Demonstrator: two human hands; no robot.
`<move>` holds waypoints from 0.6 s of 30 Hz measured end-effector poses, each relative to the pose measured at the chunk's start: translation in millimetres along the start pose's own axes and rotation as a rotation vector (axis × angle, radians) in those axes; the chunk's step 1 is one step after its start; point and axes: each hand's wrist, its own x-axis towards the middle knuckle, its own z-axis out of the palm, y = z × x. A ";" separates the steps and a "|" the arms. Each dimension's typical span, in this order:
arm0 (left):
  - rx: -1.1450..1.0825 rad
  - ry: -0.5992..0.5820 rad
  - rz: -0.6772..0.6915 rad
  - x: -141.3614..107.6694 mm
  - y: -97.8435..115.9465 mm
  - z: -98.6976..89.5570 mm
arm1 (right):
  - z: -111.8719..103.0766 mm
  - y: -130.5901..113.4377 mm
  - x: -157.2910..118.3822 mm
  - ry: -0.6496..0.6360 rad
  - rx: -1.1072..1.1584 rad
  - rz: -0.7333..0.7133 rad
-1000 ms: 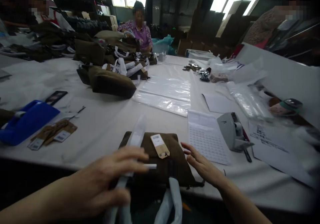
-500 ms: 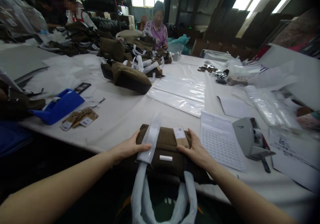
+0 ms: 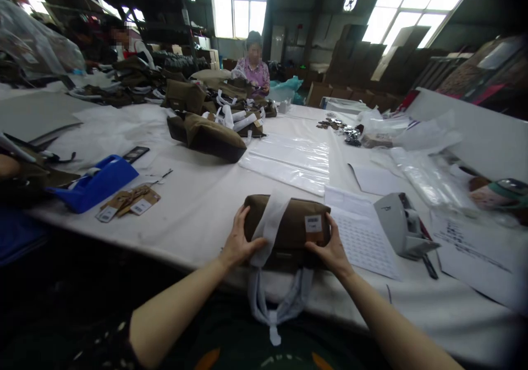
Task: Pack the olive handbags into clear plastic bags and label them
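A dark brown bag (image 3: 289, 221) lies at the front edge of the white-covered table, its wrapped handles (image 3: 282, 304) hanging down toward me. My left hand (image 3: 242, 241) grips its left end, thumb on a white strip (image 3: 272, 221) that crosses the bag. Around the right end my right hand (image 3: 332, 246) is closed, with the thumb beside a tag (image 3: 313, 228) that has a white label. Both hands hold the bag from its sides.
A blue tape dispenser (image 3: 97, 183) and brown tags (image 3: 130, 200) lie left. Brown bags (image 3: 210, 133) are piled behind, beside clear plastic sleeves (image 3: 289, 161). Right are a printed sheet (image 3: 363, 238) and a grey dispenser (image 3: 402, 224). A person (image 3: 253, 70) sits at the far side.
Both hands have moved the bag up and to the right, farther onto the table. It has tilted, so its broad top face shows more. The camera view has shifted too.
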 end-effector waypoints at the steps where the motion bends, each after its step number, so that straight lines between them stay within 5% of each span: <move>1: 0.002 0.011 -0.003 -11.3 -1.0 2.1 | -1.1 2.5 -10.9 -0.014 -0.009 0.003; 4: 0.013 0.002 -0.025 -29.5 2.6 -0.1 | -4.0 0.7 -30.2 -0.016 -0.033 -0.005; 7: 0.166 0.032 -0.050 -19.7 13.4 -6.4 | -1.7 -7.3 -23.4 -0.038 -0.053 0.015; 10: 0.450 0.096 0.238 4.8 33.5 -9.0 | 3.8 -17.5 -4.4 0.002 -0.196 -0.009; 13: 0.691 -0.171 0.579 30.0 58.2 -4.0 | 4.7 -28.7 11.4 0.075 -0.439 -0.243; 15: 0.809 -0.279 0.606 41.8 68.7 3.6 | 1.7 -32.9 17.8 0.032 -0.514 -0.384; 18: 0.903 -0.144 0.656 48.9 61.5 18.5 | -2.7 -29.2 23.0 -0.062 -0.506 -0.349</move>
